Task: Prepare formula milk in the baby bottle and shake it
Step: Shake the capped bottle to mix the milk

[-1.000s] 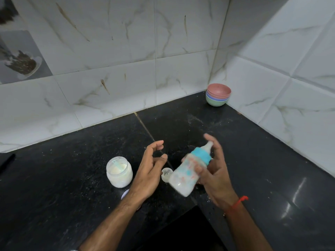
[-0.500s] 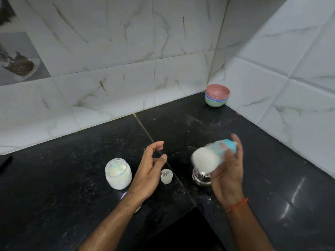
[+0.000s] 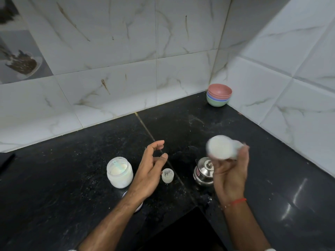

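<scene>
**Bottle in your right hand, above the steel pot**

Your right hand (image 3: 228, 171) was closed around the baby bottle (image 3: 222, 147), which you held up off the black tabletop (image 3: 72, 178). The bottle was tipped so that its round white base faced the camera, and it showed blurred (the teat end lay behind your fingers and could not be made out). A red thread (image 3: 237, 201) circled that wrist.

Directly below that hand, partly covered by it, stood a small steel pot (image 3: 203, 172) with its knobbed lid on.

Your left hand (image 3: 148, 171) hung above the tabletop, well apart from the right one, fingers loosely curled and spread, holding nothing. Just to the right of its palm, between your two hands, a small clear cap (image 3: 167, 175) sat upright on the tabletop. To the left of that hand, close beside the wrist, stood an open jar (image 3: 119, 172) of white powder with a pale green scoop (image 3: 117, 164) resting inside. Under your left wrist a round lid (image 3: 138, 205) lay flat, mostly hidden by the arm.

Far beyond your right hand, in the corner where the tiled walls met, a stack of bowls (image 3: 219, 95) stood with a pink one on top. White specks were scattered on the tabletop around both hands.
</scene>
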Motion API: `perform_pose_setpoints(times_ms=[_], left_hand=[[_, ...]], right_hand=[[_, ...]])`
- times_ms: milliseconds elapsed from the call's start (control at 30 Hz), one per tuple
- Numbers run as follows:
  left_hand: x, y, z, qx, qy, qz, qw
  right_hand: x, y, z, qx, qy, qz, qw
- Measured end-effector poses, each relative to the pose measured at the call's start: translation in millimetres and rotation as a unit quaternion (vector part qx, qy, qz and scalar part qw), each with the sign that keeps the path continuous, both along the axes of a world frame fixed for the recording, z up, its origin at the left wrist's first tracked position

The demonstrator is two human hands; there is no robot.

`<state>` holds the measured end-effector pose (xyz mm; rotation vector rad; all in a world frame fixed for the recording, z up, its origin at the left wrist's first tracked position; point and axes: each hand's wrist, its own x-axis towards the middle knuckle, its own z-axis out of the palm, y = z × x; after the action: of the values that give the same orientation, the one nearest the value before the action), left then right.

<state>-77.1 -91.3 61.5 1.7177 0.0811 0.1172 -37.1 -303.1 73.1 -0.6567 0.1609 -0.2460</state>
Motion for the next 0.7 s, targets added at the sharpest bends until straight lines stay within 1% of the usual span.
perform_pose_setpoints(times_ms=[33,67,100,133,167,200,233,267,300,367,400,433,467,500,533,567,600,633,667,700], left_hand=[[-0.5,0.3,-0.7,0.001,0.003,0.001,1.0],[-1.0,0.1,-1.2,0.001,0.006,0.0,1.0],[-1.2,-0.5,-1.7,0.001,0.008,-0.002,1.0],[-1.2,-1.4,-2.2,0.002,0.009,-0.003,1.0],[-0.9,-2.7,-2.8,0.004,0.009,-0.004,1.0],[-0.4,-4.0,-3.3,0.005,0.01,-0.005,1.0],[-0.3,-5.1,-3.5,0.006,0.01,-0.007,1.0],[-0.4,-5.5,-3.4,0.006,0.009,-0.009,1.0],[-0.6,-5.4,-3.1,0.005,0.007,-0.01,1.0],[-1.0,-3.5,-3.0,0.003,0.005,-0.005,1.0],[-1.1,-2.3,-3.2,0.005,0.006,-0.003,1.0],[-1.1,-1.2,-3.6,0.006,0.008,-0.002,1.0],[-1.0,-0.2,-4.0,0.007,0.009,-0.002,1.0],[-0.5,0.3,-3.9,0.005,0.009,-0.002,1.0],[0.3,0.6,-3.7,0.004,0.008,0.0,1.0],[1.3,0.4,-3.2,0.003,0.007,0.001,1.0],[2.1,-0.3,-2.8,0.003,0.006,0.001,1.0],[2.6,-1.1,-2.6,0.005,0.007,-0.001,1.0],[2.7,-1.8,-2.5,0.007,0.008,-0.004,1.0],[2.6,-2.2,-2.3,0.008,0.008,-0.008,1.0]], right_hand=[[5.4,-1.7,-1.5,0.057,0.002,-0.027,0.998],[5.6,-2.1,-1.4,0.068,0.002,-0.031,0.997],[3.2,-2.7,-1.2,0.035,-0.001,-0.018,0.999],[-1.6,-1.0,1.9,-0.037,-0.013,0.01,0.999],[-7.0,2.1,4.5,-0.139,-0.036,0.061,0.988],[-11.7,5.8,4.8,-0.241,-0.067,0.133,0.959],[-15.8,10.0,5.4,-0.304,-0.092,0.193,0.928],[-18.2,11.9,4.6,-0.316,-0.098,0.211,0.92],[-18.3,12.5,6.3,-0.285,-0.089,0.185,0.936],[-9.8,8.3,9.0,-0.133,-0.034,0.078,0.987],[-2.9,5.5,8.9,-0.056,-0.009,0.022,0.998],[4.6,3.5,8.5,0.007,0.007,-0.022,1.0],[9.6,2.1,7.7,0.049,0.014,-0.052,0.997],[11.1,1.2,6.0,0.057,0.016,-0.065,0.996],[9.2,0.6,5.7,0.03,0.01,-0.055,0.998],[5.8,1.7,7.4,-0.034,-0.004,-0.019,0.999],[1.7,3.2,8.4,-0.124,-0.028,0.049,0.991],[-2.4,6.3,9.1,-0.219,-0.052,0.129,0.966],[-5.5,8.4,8.0,-0.283,-0.07,0.187,0.938],[-7.3,9.2,6.3,-0.301,-0.072,0.204,0.929]])
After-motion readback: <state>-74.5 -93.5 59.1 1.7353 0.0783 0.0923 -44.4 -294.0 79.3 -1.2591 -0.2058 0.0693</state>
